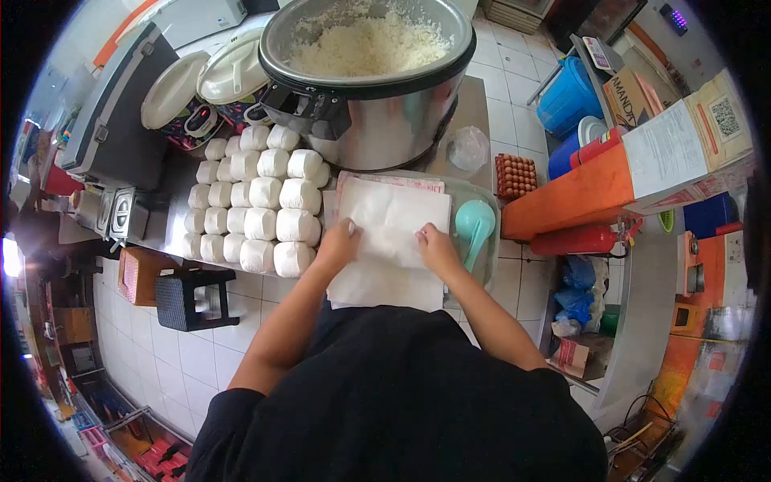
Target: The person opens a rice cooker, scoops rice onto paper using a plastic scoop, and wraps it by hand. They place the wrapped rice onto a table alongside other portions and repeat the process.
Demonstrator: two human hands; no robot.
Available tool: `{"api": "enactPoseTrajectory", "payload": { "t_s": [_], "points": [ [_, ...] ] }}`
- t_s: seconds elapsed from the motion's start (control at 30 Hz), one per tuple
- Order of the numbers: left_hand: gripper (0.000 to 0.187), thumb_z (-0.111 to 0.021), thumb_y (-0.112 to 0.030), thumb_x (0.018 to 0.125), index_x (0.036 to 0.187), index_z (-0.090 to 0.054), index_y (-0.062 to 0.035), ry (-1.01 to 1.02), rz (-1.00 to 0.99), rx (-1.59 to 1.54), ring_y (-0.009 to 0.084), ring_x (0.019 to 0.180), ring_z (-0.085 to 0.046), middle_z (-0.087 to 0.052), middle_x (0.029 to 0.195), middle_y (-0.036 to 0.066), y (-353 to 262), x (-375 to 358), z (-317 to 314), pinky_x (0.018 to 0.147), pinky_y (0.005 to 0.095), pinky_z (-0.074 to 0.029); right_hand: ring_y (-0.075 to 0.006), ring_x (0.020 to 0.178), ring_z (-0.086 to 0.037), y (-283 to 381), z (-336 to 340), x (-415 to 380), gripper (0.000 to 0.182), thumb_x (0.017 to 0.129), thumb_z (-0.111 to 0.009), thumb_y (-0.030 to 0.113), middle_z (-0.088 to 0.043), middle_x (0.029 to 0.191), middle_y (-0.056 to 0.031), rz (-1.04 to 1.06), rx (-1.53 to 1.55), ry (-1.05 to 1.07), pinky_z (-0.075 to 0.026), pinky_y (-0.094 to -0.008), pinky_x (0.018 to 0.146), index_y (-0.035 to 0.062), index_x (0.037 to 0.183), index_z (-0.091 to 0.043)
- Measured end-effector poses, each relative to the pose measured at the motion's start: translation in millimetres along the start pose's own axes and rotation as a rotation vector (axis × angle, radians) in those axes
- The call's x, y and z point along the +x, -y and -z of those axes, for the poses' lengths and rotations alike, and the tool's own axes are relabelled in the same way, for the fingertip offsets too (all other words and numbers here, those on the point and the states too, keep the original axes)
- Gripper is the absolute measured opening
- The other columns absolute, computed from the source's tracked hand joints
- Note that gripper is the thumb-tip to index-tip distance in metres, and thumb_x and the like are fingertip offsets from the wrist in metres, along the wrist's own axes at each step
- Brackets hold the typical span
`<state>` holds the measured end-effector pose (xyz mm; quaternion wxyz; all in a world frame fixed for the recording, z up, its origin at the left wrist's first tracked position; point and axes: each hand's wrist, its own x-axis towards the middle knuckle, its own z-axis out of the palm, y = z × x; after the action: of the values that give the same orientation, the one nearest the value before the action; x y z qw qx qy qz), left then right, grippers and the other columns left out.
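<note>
A white sheet of wrapping paper (393,217) lies over a stack of similar paper (385,287) in front of me. My left hand (339,244) is closed on the sheet's left edge, and my right hand (436,246) pinches its right edge. Close to my right hand, a turquoise rice scoop (475,223) rests on a pale tray (487,269). Beyond the paper stands a large steel rice cooker (381,120) with its top uncovered, holding white rice (373,46). Several white paper-wrapped packets (259,193) sit in stacked rows left of my left hand.
Two smaller patterned pots with lids (233,68) and a grey cooler box (120,108) stand at the back left. A black stool (193,299) is below the table. To the right are an egg tray (516,175), an orange ledge (570,189) and a fire extinguisher (574,239).
</note>
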<state>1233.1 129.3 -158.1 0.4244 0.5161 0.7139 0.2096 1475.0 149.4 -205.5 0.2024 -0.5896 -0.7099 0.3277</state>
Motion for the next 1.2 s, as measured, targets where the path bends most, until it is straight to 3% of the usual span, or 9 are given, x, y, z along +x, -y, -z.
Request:
{"api": "enactPoseTrajectory", "payload": {
  "t_s": [0.17,0.27,0.37,0.57,0.6,0.67,0.7,0.9,1.2],
  "points": [
    [0.032,-0.059,-0.028,0.088,0.096,-0.057,0.0022,-0.003,-0.123,0.183,0.0390,0.074,-0.064,-0.063,0.077,0.026,29,-32,-14,0.068,0.0456,-0.049,-0.0403,0.081,-0.061,25,11,-33,0.025,0.087,-0.060,0.027,-0.063,0.086,-0.0208,-0.110,-0.180,0.254,-0.047,-0.0500,0.067,0.0037,0.095,-0.054],
    [0.033,-0.064,-0.028,0.084,0.103,-0.056,-0.0013,0.015,-0.105,0.464,0.0365,0.081,-0.064,-0.064,0.083,0.023,8,-37,5,0.071,0.0455,-0.049,-0.0318,0.094,-0.060,50,30,-19,0.026,0.078,-0.071,0.023,-0.060,0.104,-0.0171,0.081,-0.419,0.108,-0.048,-0.0434,0.074,0.0075,0.095,-0.059],
    [0.056,-0.073,-0.025,0.074,0.123,-0.049,-0.0103,-0.206,-0.416,0.524,0.0367,0.096,-0.059,-0.054,0.116,0.021,0,-17,5,0.081,0.0428,-0.049,-0.0287,0.108,-0.053,49,34,23,0.042,0.067,-0.079,0.029,-0.055,0.113,-0.0113,0.199,-0.505,0.101,-0.045,-0.0405,0.082,0.0102,0.099,-0.061],
    [0.032,-0.072,-0.020,0.073,0.101,-0.062,-0.0087,-0.477,-0.873,0.780,0.0335,0.094,-0.059,-0.057,0.109,0.018,-6,41,-6,0.084,0.0386,-0.047,-0.0283,0.095,-0.058,50,31,77,0.039,0.063,-0.081,0.033,-0.062,0.097,-0.0092,0.218,-0.664,0.474,-0.046,-0.0400,0.075,0.0081,0.085,-0.061],
    [0.032,-0.072,-0.020,0.073,0.101,-0.062,-0.0087,-0.469,-0.873,0.780,0.0335,0.094,-0.059,-0.057,0.109,0.018,-11,43,4,0.084,0.0386,-0.047,-0.0284,0.088,-0.060,51,34,78,0.036,0.063,-0.081,0.032,-0.063,0.090,-0.0089,0.234,-0.614,0.567,-0.046,-0.0400,0.072,0.0071,0.080,-0.060],
    [0.014,-0.069,-0.017,0.072,0.079,-0.063,-0.0069,0.164,-0.735,0.525,0.0320,0.090,-0.059,-0.060,0.094,0.013,-20,39,25,0.079,0.0392,-0.047,-0.0288,0.083,-0.060,56,52,58,0.032,0.065,-0.079,0.027,-0.062,0.084,-0.0089,0.234,-0.427,0.545,-0.046,-0.0393,0.069,0.0063,0.077,-0.058],
    [0.007,-0.063,-0.012,0.073,0.072,-0.059,-0.0062,0.204,-0.636,0.437,0.0312,0.087,-0.058,-0.059,0.081,0.011,-18,23,27,0.076,0.0398,-0.047,-0.0291,0.077,-0.060,57,60,46,0.029,0.067,-0.077,0.023,-0.061,0.078,-0.0089,0.238,-0.243,0.513,-0.046,-0.0386,0.066,0.0054,0.074,-0.056],
    [0.007,-0.055,-0.003,0.075,0.077,-0.062,-0.0022,0.284,-0.752,0.413,0.0308,0.086,-0.059,-0.061,0.083,0.012,28,-43,8,0.078,0.0404,-0.048,-0.0289,0.075,-0.059,19,39,-24,0.006,0.075,-0.063,0.007,-0.059,0.078,-0.0105,0.352,-0.037,0.528,-0.047,-0.0367,0.067,0.0045,0.081,-0.061],
    [0.014,-0.059,-0.010,0.082,0.091,-0.059,-0.0006,0.147,-0.606,0.260,0.0331,0.094,-0.061,-0.064,0.094,0.016,32,-62,-9,0.081,0.0411,-0.050,-0.0348,0.091,-0.057,25,14,-54,0.019,0.073,-0.060,0.007,-0.060,0.092,-0.0178,0.482,0.001,0.238,-0.047,-0.0406,0.080,-0.0023,0.089,-0.061]
  ]
}}
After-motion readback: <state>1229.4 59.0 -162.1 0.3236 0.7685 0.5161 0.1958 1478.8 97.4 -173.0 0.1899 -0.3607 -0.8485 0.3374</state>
